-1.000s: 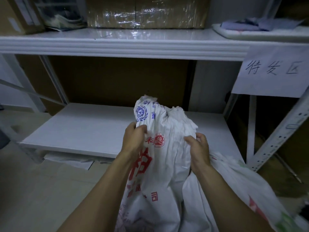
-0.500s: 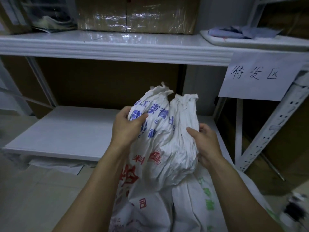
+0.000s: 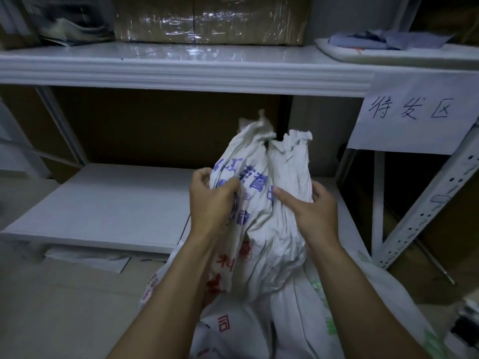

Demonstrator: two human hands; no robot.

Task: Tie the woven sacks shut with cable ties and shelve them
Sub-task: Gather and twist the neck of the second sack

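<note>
The bunched neck of the woven sack [image 3: 269, 229] now stands slightly higher, centre frame, before the lower shelf [image 3: 103, 203]. The left hand [image 3: 210, 203] grips its left side with curled fingers; the right hand [image 3: 311, 213] pinches the right fold, thumb across the front.

White sack [image 3: 272, 229] with blue and red print, white shelf [image 3: 103, 206], white paper sign [image 3: 414, 112] with black handwriting, brown box [image 3: 207, 19]

sack [image 3: 272, 229] base cut off by bottom edge. my right grip [image 3: 313, 216]: fingers mostly behind its neck. top-shelf box [image 3: 207, 19] cropped; dark object [image 3: 466, 327] far right blurred.
</note>
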